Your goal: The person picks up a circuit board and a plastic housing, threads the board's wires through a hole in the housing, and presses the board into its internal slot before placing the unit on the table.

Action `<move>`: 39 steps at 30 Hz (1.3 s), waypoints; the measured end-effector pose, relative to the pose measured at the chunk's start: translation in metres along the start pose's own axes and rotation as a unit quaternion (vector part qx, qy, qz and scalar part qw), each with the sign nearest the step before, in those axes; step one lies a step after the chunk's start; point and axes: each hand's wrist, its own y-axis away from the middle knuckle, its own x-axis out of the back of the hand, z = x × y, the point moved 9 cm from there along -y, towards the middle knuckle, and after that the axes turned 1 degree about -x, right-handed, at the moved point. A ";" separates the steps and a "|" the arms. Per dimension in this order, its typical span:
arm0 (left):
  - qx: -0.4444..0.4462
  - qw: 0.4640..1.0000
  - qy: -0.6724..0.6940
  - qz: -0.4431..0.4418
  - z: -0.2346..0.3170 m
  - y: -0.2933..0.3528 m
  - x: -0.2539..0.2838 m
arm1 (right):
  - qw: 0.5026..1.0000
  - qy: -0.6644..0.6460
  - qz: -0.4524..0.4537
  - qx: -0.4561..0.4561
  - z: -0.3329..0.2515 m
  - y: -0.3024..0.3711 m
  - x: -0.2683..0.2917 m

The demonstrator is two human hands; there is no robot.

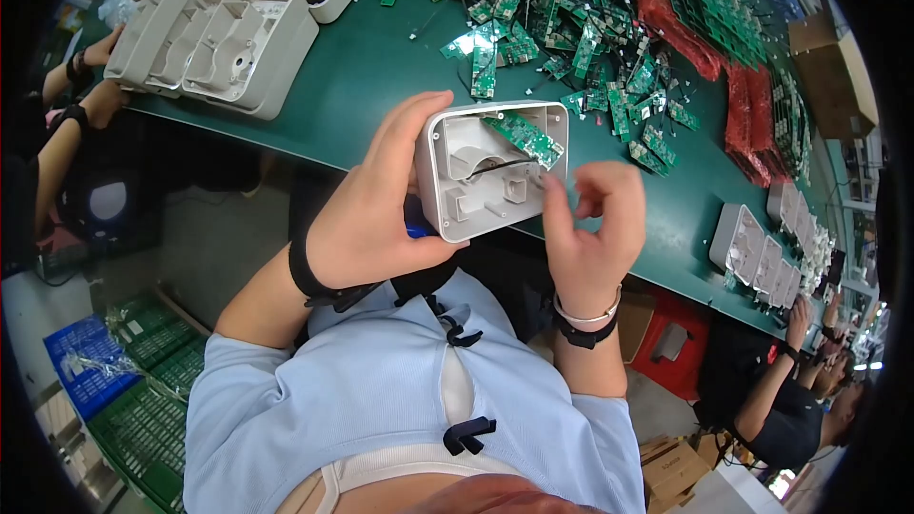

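Over green bench, L hand [367, 214] gripping white housing [490, 171], R hand [590, 228] pinched at its edge

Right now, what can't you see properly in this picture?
- Head view: the left hand covers one side of the white plastic housing.
- A blue thing behind that hand is mostly hidden.
- The right hand's fingertips curl together; anything pinched there is too small to tell.
- Parts on the green circuit board are too small.
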 end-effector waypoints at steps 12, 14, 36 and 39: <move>0.058 0.998 0.012 -0.023 -0.006 -0.005 0.006 | 0.960 0.019 -0.074 0.271 -0.044 -0.002 0.005; 0.081 0.996 0.009 -0.028 -0.012 -0.003 0.006 | 0.949 0.035 -0.100 0.296 -0.054 0.008 0.003; -0.064 0.998 0.002 0.012 -0.008 0.000 -0.003 | 0.964 -0.067 -0.195 0.166 -0.038 0.031 -0.021; -0.057 0.998 -0.020 0.008 -0.004 0.000 0.000 | 0.975 -0.090 -0.167 0.114 -0.033 0.027 -0.024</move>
